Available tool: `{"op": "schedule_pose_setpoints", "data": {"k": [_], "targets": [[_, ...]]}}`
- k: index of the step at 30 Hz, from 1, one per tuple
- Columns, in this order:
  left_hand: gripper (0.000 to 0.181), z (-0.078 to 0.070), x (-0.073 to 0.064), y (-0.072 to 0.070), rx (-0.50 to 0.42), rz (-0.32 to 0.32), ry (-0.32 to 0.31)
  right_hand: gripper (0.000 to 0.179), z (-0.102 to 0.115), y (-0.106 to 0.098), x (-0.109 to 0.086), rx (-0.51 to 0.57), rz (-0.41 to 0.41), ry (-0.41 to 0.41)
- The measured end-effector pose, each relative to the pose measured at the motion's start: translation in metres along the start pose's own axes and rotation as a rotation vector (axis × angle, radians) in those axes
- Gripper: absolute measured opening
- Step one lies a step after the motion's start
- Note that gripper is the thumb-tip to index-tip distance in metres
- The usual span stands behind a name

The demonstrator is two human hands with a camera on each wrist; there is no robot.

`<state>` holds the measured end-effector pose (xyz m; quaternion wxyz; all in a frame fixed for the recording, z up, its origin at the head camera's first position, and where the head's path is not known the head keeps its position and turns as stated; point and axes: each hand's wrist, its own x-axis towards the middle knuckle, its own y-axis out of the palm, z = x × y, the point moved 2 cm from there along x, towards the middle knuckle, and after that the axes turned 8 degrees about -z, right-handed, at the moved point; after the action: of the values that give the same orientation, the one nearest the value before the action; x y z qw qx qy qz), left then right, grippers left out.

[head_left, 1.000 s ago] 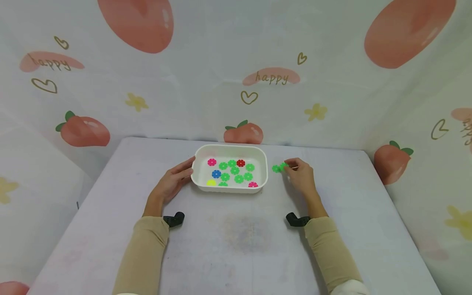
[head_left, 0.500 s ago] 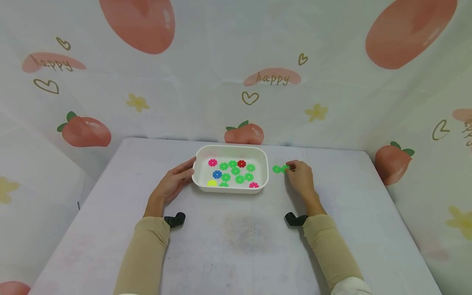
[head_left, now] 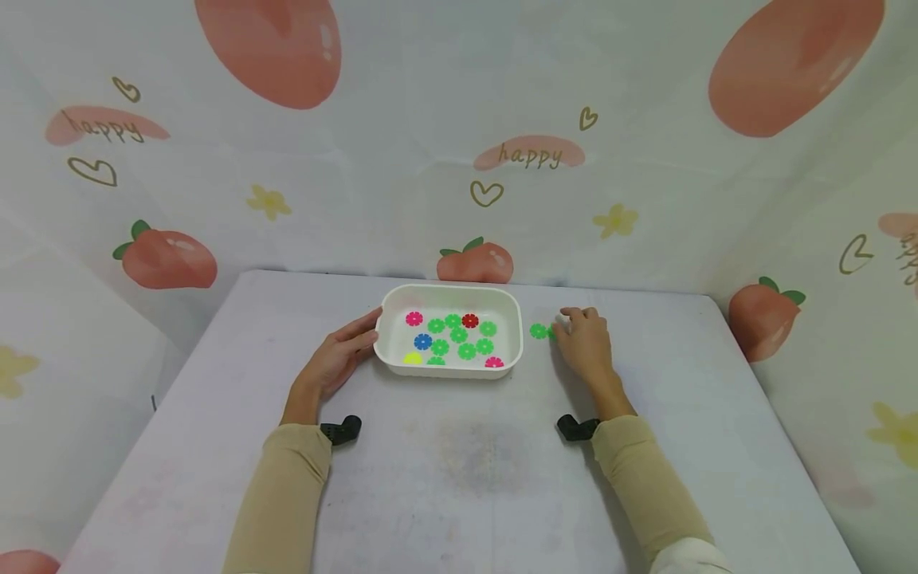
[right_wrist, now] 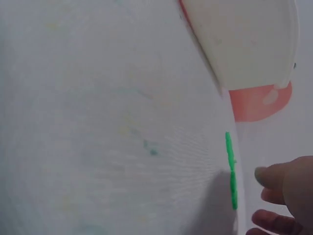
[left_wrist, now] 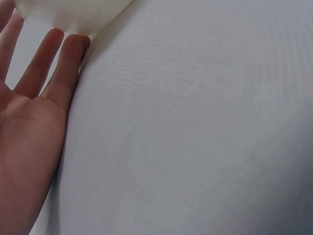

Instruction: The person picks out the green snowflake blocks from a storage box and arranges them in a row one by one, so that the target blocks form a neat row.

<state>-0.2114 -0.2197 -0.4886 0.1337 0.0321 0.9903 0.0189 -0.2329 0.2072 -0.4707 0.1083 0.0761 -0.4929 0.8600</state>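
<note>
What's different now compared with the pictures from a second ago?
The right hand has let go of the green disc it was pinching. That disc has come down and lies flat on the table, next to the other green disc, with the fingers parted above it. The left hand, white tray and discs inside stayed put.

The white, rounded rectangular plastic tray [head_left: 448, 298] looks smooth, with a soft sheen; the thin, round green notched discs [head_left: 538, 331] look like plastic too. To my eye the white table covering [head_left: 402, 494] is matt, finely ribbed cloth, the fruit-printed white backdrop [head_left: 402, 207] creased fabric, the beige sleeves [head_left: 287, 486] matt cloth.
</note>
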Motion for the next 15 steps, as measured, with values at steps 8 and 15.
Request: {"op": "schedule_pose_setpoints", "data": {"k": [8,15], "targets": [[0.057,0.001,0.001,0.0,-0.001,-0.005,0.0,0.066,0.007,-0.007,0.007,-0.072,0.051,-0.031],[0.056,0.001,0.0,0.0,0.009,-0.009,-0.001,0.077,0.015,-0.009,0.013,-0.151,0.117,-0.06]]}}
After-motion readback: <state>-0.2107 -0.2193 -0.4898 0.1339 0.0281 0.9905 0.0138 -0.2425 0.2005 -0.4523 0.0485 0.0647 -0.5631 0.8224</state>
